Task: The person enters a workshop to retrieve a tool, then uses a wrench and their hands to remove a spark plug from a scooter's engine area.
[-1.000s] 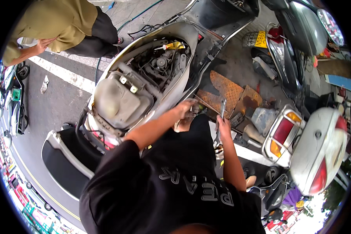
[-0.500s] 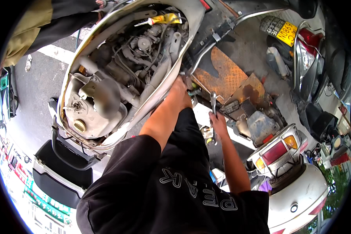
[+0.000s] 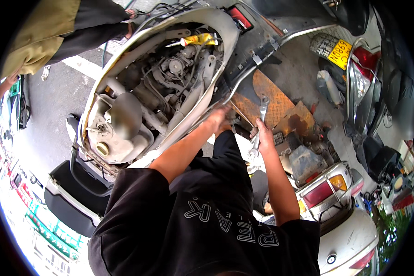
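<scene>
My right hand (image 3: 262, 134) is closed around a long silver wrench (image 3: 263, 109), which stands out past the hand at both ends. My left hand (image 3: 221, 119) is beside the lower right rim of an opened pale scooter body (image 3: 225, 39), near a thin metal rod (image 3: 244, 115). Motion blurs its fingers, so what it may hold does not show. Inside the body are a dusty engine (image 3: 175, 67), a yellow tube (image 3: 200, 39) and a tank with a round beige cap (image 3: 102, 148).
Rusty orange plates (image 3: 273, 99) and greasy metal parts (image 3: 304, 163) lie right of my hands. A white scooter (image 3: 349, 239) stands at lower right, another with a yellow plate (image 3: 340, 54) at upper right. Someone in dark trousers (image 3: 92, 27) stands at upper left. A black seat (image 3: 69, 198) is at left.
My left hand has moved away from the rim, down and slightly right. My right hand has risen with the wrench, toward the rusty plates. The head view has shifted a little.
</scene>
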The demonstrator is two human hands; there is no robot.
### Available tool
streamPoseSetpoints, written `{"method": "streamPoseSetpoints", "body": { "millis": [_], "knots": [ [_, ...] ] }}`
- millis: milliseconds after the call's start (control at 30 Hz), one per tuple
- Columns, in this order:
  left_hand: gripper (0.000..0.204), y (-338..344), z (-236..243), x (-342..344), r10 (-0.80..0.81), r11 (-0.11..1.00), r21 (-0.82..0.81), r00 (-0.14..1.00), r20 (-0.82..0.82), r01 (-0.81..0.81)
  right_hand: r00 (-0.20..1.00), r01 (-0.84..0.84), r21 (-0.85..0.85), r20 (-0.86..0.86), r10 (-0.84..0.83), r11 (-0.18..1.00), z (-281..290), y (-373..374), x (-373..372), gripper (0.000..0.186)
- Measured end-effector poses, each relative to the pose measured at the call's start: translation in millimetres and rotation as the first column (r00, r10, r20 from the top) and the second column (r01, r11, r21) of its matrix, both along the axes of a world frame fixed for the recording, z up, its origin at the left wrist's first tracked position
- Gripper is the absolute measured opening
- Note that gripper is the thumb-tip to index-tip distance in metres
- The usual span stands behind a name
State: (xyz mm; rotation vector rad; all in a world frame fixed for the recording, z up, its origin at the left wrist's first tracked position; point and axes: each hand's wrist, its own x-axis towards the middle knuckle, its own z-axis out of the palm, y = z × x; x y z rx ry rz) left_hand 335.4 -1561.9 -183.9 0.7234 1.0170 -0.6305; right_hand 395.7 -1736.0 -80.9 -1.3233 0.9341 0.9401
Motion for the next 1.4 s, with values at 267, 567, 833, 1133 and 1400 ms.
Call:
{"method": "streamPoseSetpoints", "body": {
  "millis": [267,567,833,1133,1400],
  "knots": [
    [0.028,34.9,150.3,38.5,-0.382,0.913,0.287,0.857,0.346,0.291,0.926,0.357,0.378,-0.021,-0.377,0.854,31.1,78.7,32.2,0.027],
    [0.017,98.5,196.0,35.6,0.105,0.934,0.246,0.860,0.500,-0.257,0.992,0.041,0.415,0.089,-0.086,0.909,79.0,146.9,44.1,0.024],
    [0.023,155.7,197.0,15.9,0.619,0.781,-0.217,0.676,0.401,-0.586,0.962,-0.219,0.222,0.212,0.172,0.950,121.7,166.4,36.9,0.021],
    [0.027,222.4,155.3,33.4,0.098,0.870,0.400,0.896,0.434,-0.289,0.783,-0.495,-0.014,0.425,0.453,0.869,172.7,176.6,74.0,0.022],
    [0.032,219.3,106.9,79.9,-0.421,0.559,0.829,0.866,0.269,0.014,0.724,-0.434,-0.087,0.559,0.404,0.897,200.9,173.3,146.9,0.025]
  ]
}}
